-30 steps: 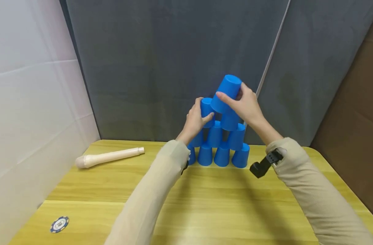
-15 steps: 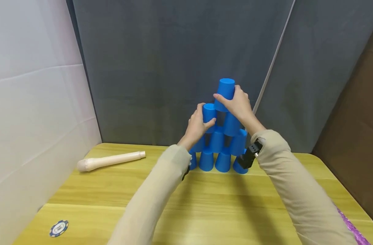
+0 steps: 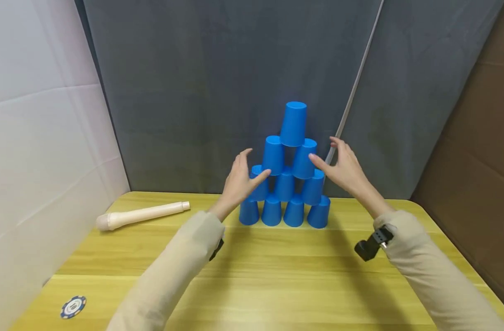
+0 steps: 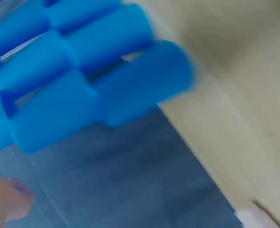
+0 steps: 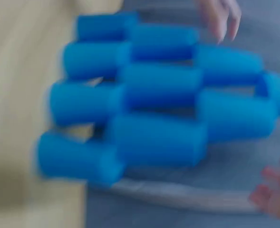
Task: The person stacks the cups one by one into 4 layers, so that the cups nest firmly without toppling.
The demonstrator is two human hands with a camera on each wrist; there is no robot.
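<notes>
The blue cups (image 3: 291,172) are seen to be of smooth plastic with a soft, half-matt sheen, and the surface (image 3: 276,276) is shown as yellow wood-grain with a light gloss. The rod (image 3: 142,214) is made of pale, unvarnished-looking wood, smooth and matt. The backdrop (image 3: 218,82) is hung in grey matt cloth, and the sleeves (image 3: 169,280) are of beige matt fabric.

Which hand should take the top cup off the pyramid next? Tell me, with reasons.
Probably the right hand. It sits open slightly higher beside the pyramid, nearer the top cup. The left hand is lower, by the second row.
</notes>
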